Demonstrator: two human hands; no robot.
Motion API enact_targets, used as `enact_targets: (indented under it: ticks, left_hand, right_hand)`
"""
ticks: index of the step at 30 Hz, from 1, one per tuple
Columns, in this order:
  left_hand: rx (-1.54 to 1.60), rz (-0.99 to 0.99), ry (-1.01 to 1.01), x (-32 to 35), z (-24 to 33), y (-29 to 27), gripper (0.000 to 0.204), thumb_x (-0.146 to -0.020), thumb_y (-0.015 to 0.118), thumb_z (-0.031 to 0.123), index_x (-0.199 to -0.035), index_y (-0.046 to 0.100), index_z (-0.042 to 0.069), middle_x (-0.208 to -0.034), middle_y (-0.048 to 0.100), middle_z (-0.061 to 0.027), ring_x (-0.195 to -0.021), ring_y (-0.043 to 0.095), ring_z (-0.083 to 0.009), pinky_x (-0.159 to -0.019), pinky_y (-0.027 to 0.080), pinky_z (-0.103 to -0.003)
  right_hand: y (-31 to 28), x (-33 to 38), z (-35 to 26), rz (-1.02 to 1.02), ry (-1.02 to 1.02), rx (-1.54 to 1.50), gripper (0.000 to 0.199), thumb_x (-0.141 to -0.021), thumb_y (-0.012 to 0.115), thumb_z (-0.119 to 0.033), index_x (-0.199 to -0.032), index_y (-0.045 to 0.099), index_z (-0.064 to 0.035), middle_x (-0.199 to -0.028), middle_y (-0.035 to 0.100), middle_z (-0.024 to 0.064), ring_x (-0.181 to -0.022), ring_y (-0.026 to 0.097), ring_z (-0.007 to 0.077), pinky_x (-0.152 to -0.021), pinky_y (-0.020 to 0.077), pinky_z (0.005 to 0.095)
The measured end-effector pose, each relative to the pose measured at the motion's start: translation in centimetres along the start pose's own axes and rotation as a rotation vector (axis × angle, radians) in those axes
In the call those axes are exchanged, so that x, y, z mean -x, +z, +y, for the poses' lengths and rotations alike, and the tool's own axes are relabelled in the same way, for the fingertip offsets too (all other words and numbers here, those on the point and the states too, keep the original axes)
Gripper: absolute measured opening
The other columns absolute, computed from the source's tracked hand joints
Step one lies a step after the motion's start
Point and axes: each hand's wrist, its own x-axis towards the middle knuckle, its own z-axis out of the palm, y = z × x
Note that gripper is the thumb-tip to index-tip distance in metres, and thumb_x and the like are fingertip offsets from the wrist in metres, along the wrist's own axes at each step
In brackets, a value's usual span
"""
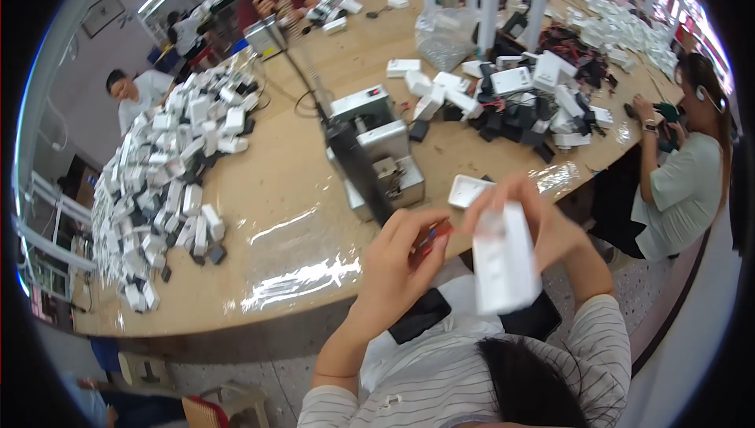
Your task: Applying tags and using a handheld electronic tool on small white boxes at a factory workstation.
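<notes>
My right hand (pixel 550 227) grips a white plastic housing (pixel 506 267), blurred by motion, above my lap. Close to its left, my left hand (pixel 397 267) is closed on a small red part (pixel 429 243) that looks like wiring with a speck of blue; the fingers hide most of it. Behind my right hand, a white plastic half shell (pixel 469 190) lies on the table edge. A black electric screwdriver (pixel 358 164) hangs on a coiled cord just beyond my left hand, in front of a metal bench fixture (pixel 385 149).
White and black housings are heaped on the table (pixel 291 247) at left (pixel 169 164) and far right (pixel 535 97). A clear plastic bag (pixel 447 38) stands near white posts. One person (pixel 680 160) sits at the right edge; others sit across the table. Dark objects (pixel 421 316) lie on my lap.
</notes>
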Motion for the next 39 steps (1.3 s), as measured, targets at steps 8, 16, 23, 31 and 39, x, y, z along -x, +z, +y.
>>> enact_targets:
  ticks: [8,16,23,31,39]
  left_hand:
    - [-0.677,0.124,0.047,9.2,-8.2,-5.5,0.038,-0.074,0.075,0.001,-0.110,0.068,0.009,-0.093,0.067,-0.0054,-0.067,0.067,-0.0227,-0.056,0.051,-0.034]
    - [-0.510,0.043,-0.216,11.4,-7.8,-6.6,0.045,-0.079,0.077,0.005,-0.122,0.064,0.008,-0.097,0.068,-0.0111,-0.081,0.067,-0.0284,-0.071,0.054,-0.036]
    - [-0.216,-0.057,-0.366,10.9,-7.9,-8.0,0.046,-0.088,0.074,0.006,-0.131,0.059,0.005,-0.099,0.068,-0.0155,-0.088,0.068,-0.0278,-0.081,0.056,-0.037]
    - [-0.163,-0.111,-0.277,7.7,-7.2,-8.9,0.032,-0.086,0.074,0.004,-0.117,0.066,0.005,-0.098,0.067,-0.0135,-0.091,0.067,-0.0294,-0.080,0.055,-0.036]
    - [-0.419,-0.132,0.049,6.2,-10.0,-5.9,0.029,-0.074,0.080,0.004,-0.102,0.072,0.006,-0.098,0.068,-0.0110,-0.096,0.065,-0.0303,-0.087,0.051,-0.043]
  right_hand:
    - [10.7,-0.3,11.5,0.039,-0.316,1.008,0.032,-0.078,0.074,-0.009,-0.108,0.069,-0.0159,-0.105,0.059,0.0069,-0.095,0.063,0.0269,-0.078,0.0537,0.0393]
    - [14.0,0.2,16.6,0.257,-0.103,1.278,0.040,-0.074,0.080,-0.010,-0.112,0.073,-0.0175,-0.095,0.053,0.0057,-0.083,0.056,0.0263,-0.071,0.0475,0.0377]
    - [11.7,-1.5,13.9,0.096,0.024,0.974,0.038,-0.083,0.080,-0.017,-0.120,0.071,-0.0190,-0.141,0.048,0.0152,-0.122,0.051,0.0331,-0.101,0.0441,0.0428]
    - [9.5,-3.0,12.9,0.006,0.195,0.757,0.040,-0.080,0.083,-0.022,-0.117,0.070,-0.0172,-0.154,0.040,0.0146,-0.138,0.044,0.0376,-0.112,0.0379,0.0459]
    - [9.0,-3.6,12.7,-0.011,0.260,0.827,0.086,-0.075,0.088,-0.028,-0.143,0.043,-0.0013,-0.148,0.045,0.0134,-0.133,0.049,0.0337,-0.110,0.0415,0.0416]
